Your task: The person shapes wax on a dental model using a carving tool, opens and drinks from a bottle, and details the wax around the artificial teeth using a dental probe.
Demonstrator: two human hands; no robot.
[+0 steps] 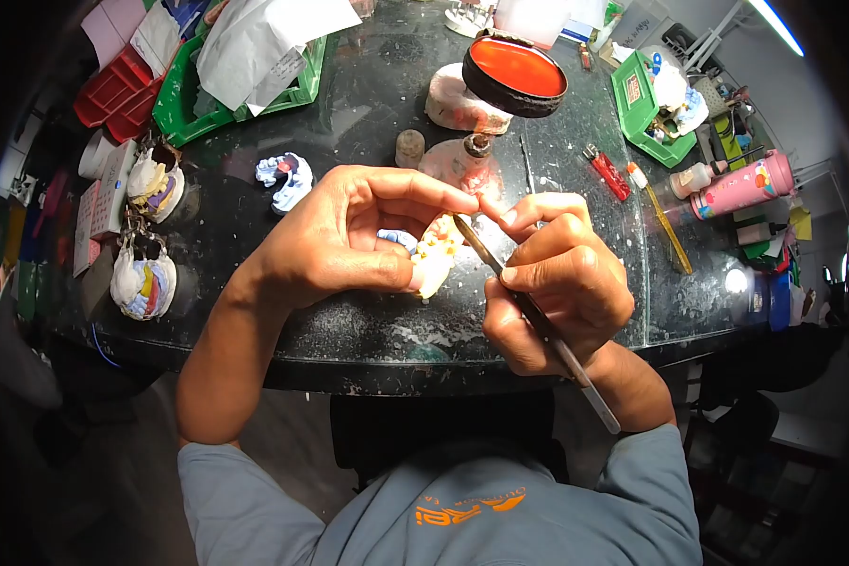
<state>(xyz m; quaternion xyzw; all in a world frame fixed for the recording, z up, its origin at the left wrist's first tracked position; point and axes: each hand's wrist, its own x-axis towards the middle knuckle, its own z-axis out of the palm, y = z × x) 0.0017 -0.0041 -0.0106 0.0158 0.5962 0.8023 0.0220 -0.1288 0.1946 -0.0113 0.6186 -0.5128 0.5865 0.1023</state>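
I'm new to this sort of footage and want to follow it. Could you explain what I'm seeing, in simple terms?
There is no robot here, just a person's two bare hands. The only picture comes from a camera worn on that person's head, looking forward and down.

The left hand holds a pale yellow cast with tooth shapes. The right hand grips a long, slim tool with a dark handle; its tip is close to the cast, though I can't tell if they touch.

On the shiny black tabletop lie a pale blue, horseshoe-shaped dental cast and a small red lighter. A green plastic tray stands farther back, to the right.
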